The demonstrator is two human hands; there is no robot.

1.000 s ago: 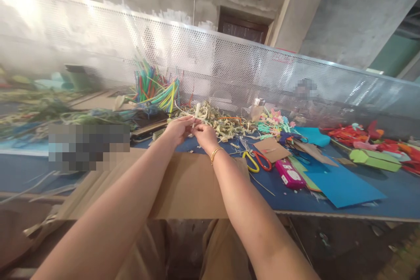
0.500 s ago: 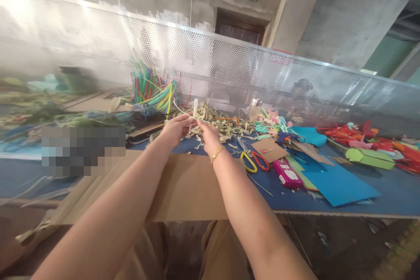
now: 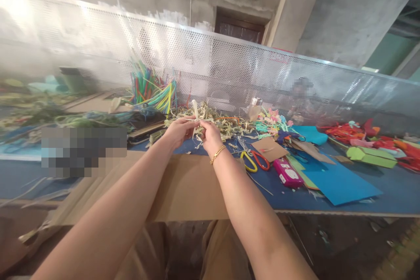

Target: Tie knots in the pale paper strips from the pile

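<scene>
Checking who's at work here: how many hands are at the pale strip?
2: the left hand, just left of the strip, and the right hand, just right of it. No third hand shows there.

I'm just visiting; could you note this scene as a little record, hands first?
Left hand: left hand pinching a pale strip, one end sticking up
Right hand: right hand pinching at the same strip; gold bracelet on wrist
Beyond hands: pale scraps
Below forearms: brown cardboard
To the right: purple box, blue sheet
Backdrop: perforated panel
</scene>
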